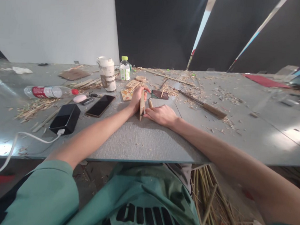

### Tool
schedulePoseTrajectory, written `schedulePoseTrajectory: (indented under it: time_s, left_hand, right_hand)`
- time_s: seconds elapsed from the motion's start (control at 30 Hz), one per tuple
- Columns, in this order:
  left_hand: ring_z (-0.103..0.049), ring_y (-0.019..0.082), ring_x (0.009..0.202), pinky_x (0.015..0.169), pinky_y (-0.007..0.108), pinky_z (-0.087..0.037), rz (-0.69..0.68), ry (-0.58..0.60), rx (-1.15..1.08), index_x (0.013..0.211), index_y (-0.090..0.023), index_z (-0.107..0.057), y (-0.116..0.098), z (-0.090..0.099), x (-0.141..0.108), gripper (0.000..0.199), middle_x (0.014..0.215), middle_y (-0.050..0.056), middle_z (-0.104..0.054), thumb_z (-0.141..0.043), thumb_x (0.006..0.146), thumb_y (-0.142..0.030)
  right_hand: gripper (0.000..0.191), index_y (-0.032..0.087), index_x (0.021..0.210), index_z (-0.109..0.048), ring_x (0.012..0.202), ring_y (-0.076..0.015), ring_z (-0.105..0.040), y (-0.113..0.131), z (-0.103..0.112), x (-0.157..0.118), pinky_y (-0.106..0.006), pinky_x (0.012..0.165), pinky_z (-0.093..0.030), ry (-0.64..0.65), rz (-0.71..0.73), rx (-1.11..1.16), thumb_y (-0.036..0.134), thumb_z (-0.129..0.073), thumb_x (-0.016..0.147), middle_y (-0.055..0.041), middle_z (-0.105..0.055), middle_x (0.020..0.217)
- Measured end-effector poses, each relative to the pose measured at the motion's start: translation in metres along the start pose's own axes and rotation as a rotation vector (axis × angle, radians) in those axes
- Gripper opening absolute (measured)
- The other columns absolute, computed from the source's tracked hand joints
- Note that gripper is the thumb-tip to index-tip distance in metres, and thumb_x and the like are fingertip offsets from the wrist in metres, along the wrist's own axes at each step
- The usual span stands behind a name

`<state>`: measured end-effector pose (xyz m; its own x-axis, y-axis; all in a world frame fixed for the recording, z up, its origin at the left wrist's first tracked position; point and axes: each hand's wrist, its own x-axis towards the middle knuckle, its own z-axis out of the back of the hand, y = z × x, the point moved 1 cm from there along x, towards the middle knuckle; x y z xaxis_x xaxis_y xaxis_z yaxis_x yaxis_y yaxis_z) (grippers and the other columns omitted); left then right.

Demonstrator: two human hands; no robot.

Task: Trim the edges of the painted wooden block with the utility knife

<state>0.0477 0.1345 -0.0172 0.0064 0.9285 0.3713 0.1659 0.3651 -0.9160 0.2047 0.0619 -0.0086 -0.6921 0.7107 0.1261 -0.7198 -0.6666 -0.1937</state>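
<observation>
A flat wooden piece [141, 106] stands upright over the table [242, 143], in the left hand [137, 99]'s grip. At four o'clock from it, the right hand [163, 114] seems closed on a partly hidden wooden stick [150, 102]; a phone [100, 105] lies at nine.

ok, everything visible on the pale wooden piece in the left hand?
The pale tan, flat wooden piece looks thin and bare, seen almost edge-on. It is held upright over the grey tabletop; whether it rests there is unclear. The left hand grips it from the left. The right hand is close on its right; contact can't be told.
</observation>
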Motion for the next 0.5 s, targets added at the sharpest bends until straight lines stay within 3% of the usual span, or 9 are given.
schedulePoseTrajectory:
  time_s: [0.23, 0.5]
  left_hand:
    - [-0.041, 0.014, 0.049, 0.053, 0.029, -0.031, 0.034, 0.011, -0.012, 0.074, -0.019, -0.062, 0.0027, 0.0018, 0.0004, 0.041, 0.052, -0.001, -0.041, -0.040, 0.108, -0.025]
    - [-0.038, 0.013, 0.047, 0.053, 0.029, -0.032, 0.054, 0.014, -0.035, 0.073, -0.019, -0.063, 0.0044, 0.0006, 0.0026, 0.043, 0.051, -0.001, -0.039, -0.036, 0.108, -0.023]
  right_hand:
    - [0.062, 0.018, 0.113, -0.068, 0.076, -0.0192, -0.058, -0.0069, -0.0049, -0.0030, -0.034, 0.063, -0.021, -0.136, -0.043, 0.026, 0.054, -0.017, 0.114, -0.0108, -0.074, 0.102]
    - [0.062, 0.019, 0.109, -0.066, 0.070, -0.0180, -0.054, -0.0071, -0.0087, -0.0002, -0.034, 0.062, -0.018, -0.181, -0.052, 0.051, 0.055, -0.016, 0.114, -0.0085, -0.073, 0.095]
